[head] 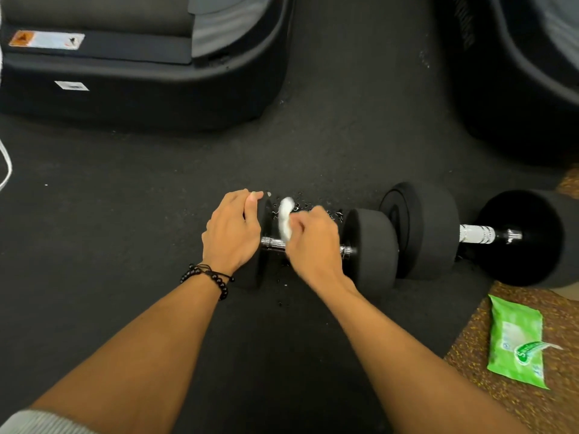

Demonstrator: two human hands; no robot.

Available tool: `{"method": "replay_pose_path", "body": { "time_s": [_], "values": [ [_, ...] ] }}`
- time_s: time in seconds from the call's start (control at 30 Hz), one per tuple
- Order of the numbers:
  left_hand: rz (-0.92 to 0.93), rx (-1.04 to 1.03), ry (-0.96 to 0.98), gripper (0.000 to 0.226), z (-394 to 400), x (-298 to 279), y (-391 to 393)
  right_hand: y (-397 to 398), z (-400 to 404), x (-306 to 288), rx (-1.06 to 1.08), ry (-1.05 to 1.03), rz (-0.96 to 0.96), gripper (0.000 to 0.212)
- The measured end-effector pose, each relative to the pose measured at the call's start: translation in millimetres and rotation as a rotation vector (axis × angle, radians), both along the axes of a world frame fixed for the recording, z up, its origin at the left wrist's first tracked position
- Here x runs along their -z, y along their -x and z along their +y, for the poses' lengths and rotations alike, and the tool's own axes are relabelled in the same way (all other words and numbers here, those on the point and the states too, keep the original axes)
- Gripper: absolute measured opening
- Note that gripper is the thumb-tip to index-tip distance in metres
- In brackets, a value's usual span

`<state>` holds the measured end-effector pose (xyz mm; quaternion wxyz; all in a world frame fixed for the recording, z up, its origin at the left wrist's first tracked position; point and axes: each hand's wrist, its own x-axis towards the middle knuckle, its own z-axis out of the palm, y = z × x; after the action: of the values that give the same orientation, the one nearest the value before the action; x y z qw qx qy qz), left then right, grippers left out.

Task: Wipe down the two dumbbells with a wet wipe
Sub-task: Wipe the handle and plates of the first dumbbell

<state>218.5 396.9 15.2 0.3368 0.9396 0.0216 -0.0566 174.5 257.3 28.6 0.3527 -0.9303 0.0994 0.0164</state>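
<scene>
The place looks like a gym or home workout room. The dark speckled rubber floor is the kind laid under weights, and two black dumbbells with chrome handles lie on it at the right. Bulky black moulded machine bases stand at the far left and far right.

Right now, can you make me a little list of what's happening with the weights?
left hand: rests on the left weight plate of the near dumbbell
right hand: fingers hold a white wet wipe against the handle
far dumbbell: untouched, lies to the right
wipes pack: green, on the speckled mat
floor: black rubber
</scene>
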Motion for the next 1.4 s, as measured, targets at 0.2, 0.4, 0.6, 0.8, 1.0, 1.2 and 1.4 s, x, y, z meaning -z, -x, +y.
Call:
{"method": "replay_pose_path", "body": {
  "time_s": [0.2,0.4,0.6,0.8,1.0,1.2,1.4],
  "values": [
    [-0.032,0.016,0.008,0.039,4.1,-2.2,18.8,4.0,27.8,15.4,-0.173,0.142,0.098,0.016],
    [-0.017,0.083,-0.146,0.024,7.5,-17.5,19.8,54.1,24.8,8.3,-0.293,0.147,0.004,0.017],
    [-0.15,0.14,-0.348,0.032,11.7,-29.9,37.1,58.9,0.1,12.9,-0.041,0.081,0.016,0.013],
    [-0.137,0.087,-0.319,0.026,19.1,-26.7,54.1,71.6,17.7,16.1,-0.105,0.023,0.027,0.017],
    [-0.06,0.175,-0.091,0.042,32.7,-2.7,95.4,84.4,46.5,29.8,-0.177,-0.001,0.074,0.017],
    [-0.085,0.144,-0.079,0.043,33.3,-2.9,99.6,105.3,41.8,22.6,-0.446,0.182,-0.039,0.007],
    [-0.064,0.134,-0.061,0.035,31.0,-4.3,92.2,81.5,15.1,11.5,-0.241,0.095,-0.059,0.016]
  ]
}}
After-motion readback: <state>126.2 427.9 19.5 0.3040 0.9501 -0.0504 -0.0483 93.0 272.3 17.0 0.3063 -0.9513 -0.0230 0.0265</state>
